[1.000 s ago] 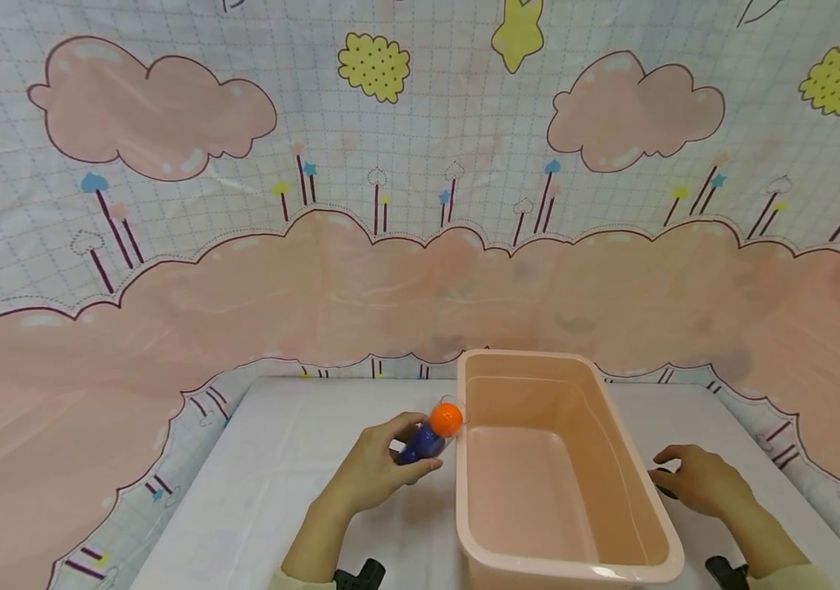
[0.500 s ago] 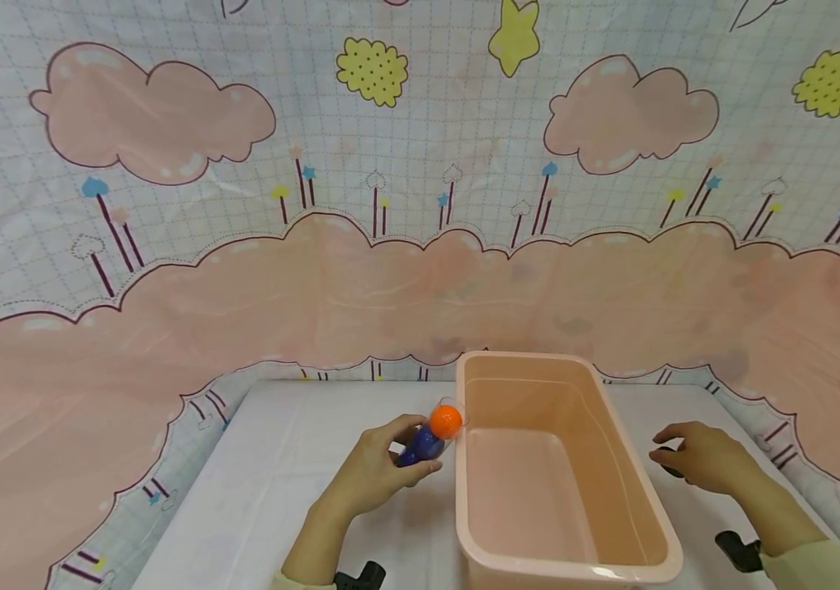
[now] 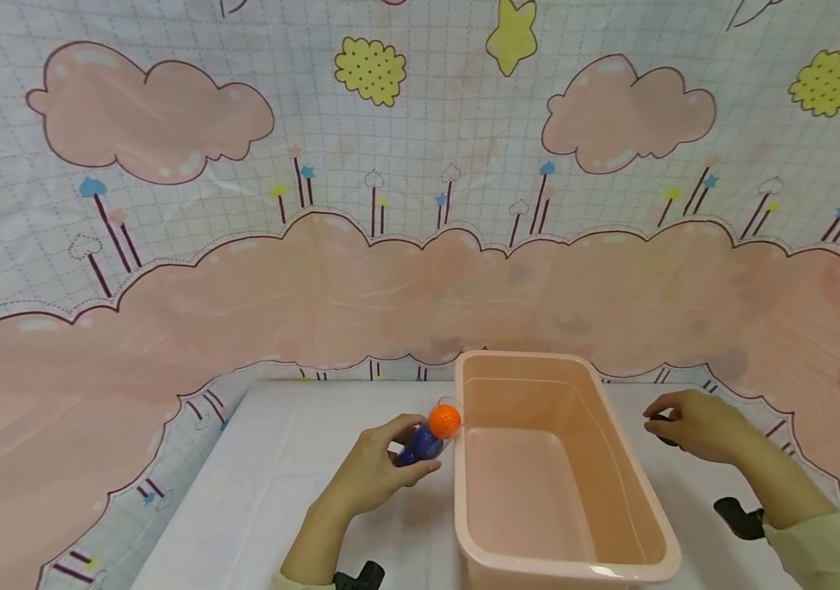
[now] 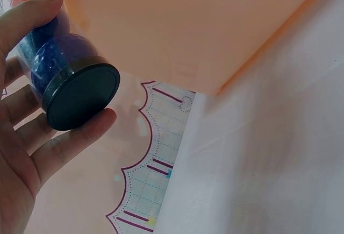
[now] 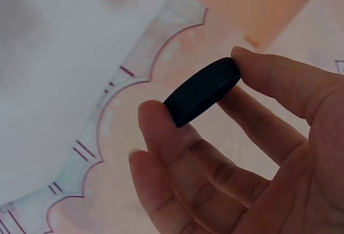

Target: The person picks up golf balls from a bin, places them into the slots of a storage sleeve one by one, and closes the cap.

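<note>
In the head view my left hand (image 3: 370, 469) grips a clear, waisted container with dark blue contents (image 3: 422, 445), beside the left rim of the peach plastic bin (image 3: 462, 508). An orange ball (image 3: 445, 421) shows at the container's upper end. The left wrist view shows its round black base (image 4: 85, 97), tilted, with fingers and thumb around the clear body. To the right of the bin, my right hand (image 3: 707, 426) pinches a thin, round black cap (image 5: 201, 91) between thumb and fingertips. Whether this cap belongs to the container cannot be told.
The bin stands on a white-covered table (image 3: 301, 492), with nothing seen inside it. Behind the table hangs a patterned cloth (image 3: 405, 295) with clouds and stars. Black wrist mounts (image 3: 739, 518) sit on both forearms.
My right hand has risen in the head view, moving away toward the table's far side with the black cap. My left hand and the container stay nearly still.
</note>
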A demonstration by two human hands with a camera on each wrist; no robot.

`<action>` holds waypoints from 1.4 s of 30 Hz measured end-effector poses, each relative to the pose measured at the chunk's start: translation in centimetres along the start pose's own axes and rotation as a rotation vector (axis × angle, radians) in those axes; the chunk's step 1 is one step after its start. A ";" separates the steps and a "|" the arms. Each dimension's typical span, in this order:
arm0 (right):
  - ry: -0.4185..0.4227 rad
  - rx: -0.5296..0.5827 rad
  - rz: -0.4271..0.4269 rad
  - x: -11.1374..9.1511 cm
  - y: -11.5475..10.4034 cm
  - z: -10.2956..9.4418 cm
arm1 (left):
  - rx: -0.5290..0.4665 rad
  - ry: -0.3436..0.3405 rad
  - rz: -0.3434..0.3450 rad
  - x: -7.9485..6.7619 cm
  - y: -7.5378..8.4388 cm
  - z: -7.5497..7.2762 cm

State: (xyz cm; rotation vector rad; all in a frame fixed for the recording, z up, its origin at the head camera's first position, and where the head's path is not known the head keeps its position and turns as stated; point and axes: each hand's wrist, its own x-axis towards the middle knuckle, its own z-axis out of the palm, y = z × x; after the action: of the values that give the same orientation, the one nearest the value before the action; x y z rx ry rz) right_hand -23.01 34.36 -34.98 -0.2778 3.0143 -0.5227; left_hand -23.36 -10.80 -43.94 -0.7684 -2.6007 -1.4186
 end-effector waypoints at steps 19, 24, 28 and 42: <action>0.056 -0.025 -0.048 0.3 -5.3 -3.5 | -0.003 0.009 -0.001 0.1 -0.3 0.2; 0.086 -0.045 -0.070 0.6 -6.9 -3.7 | -0.002 0.012 -0.022 0.1 -0.2 0.2; 0.109 -0.055 -0.106 1.0 -8.4 -3.6 | 0.000 0.010 -0.027 0.2 -0.3 0.2; 0.061 0.063 -0.190 2.8 -13.0 -1.8 | 0.006 0.009 -0.002 0.0 -0.2 0.1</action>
State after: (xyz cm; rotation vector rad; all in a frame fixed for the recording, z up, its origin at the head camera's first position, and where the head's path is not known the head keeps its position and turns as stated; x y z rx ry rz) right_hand -23.77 22.38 -28.96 -0.5584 3.0399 -0.6501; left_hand -23.46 -10.79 -44.10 -0.7570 -2.5985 -1.4104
